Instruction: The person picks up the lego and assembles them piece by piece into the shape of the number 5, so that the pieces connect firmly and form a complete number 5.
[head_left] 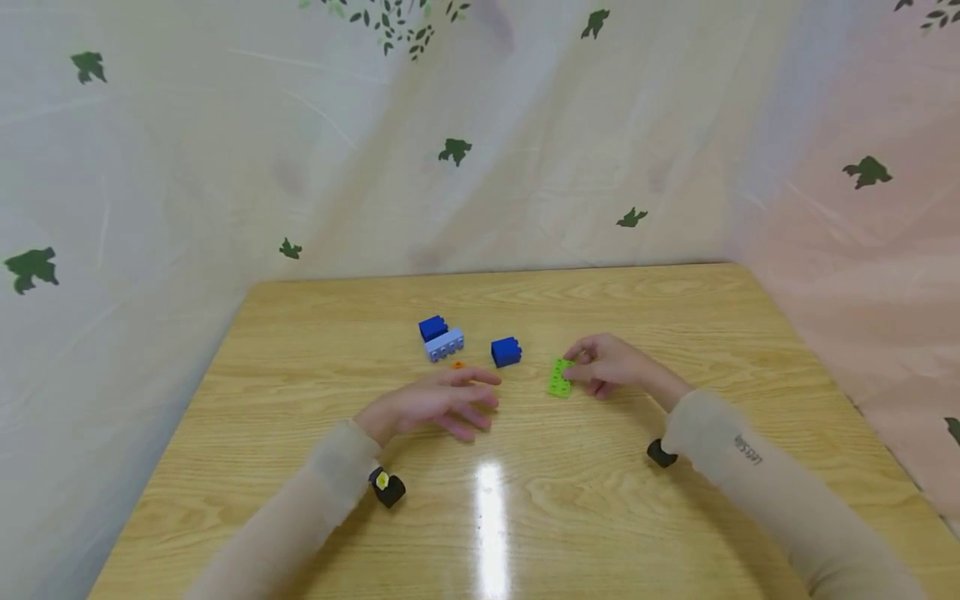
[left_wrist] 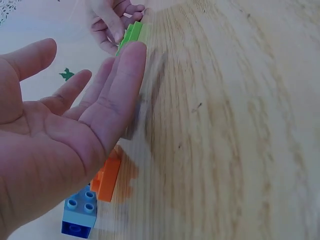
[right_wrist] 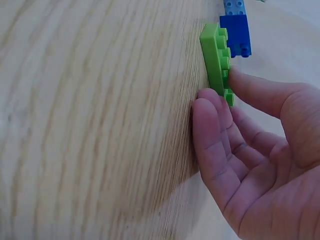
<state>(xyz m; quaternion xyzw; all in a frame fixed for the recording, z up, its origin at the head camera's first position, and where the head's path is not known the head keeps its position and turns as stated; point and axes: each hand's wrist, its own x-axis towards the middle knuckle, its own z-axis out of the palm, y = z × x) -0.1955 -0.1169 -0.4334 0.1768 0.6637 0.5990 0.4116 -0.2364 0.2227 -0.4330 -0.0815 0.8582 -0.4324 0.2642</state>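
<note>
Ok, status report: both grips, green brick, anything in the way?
Left grip: holding nothing. Right grip: pinching one end of green brick. Nearest dark blue brick: apart, seemingly not blocking.

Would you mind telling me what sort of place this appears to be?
Probably a small screened-off tabletop area, perhaps for play or recording: pale hangings with green bird-like shapes stand behind and beside a wood-grain table, and the right hand pinches a light-green toy brick.
</note>
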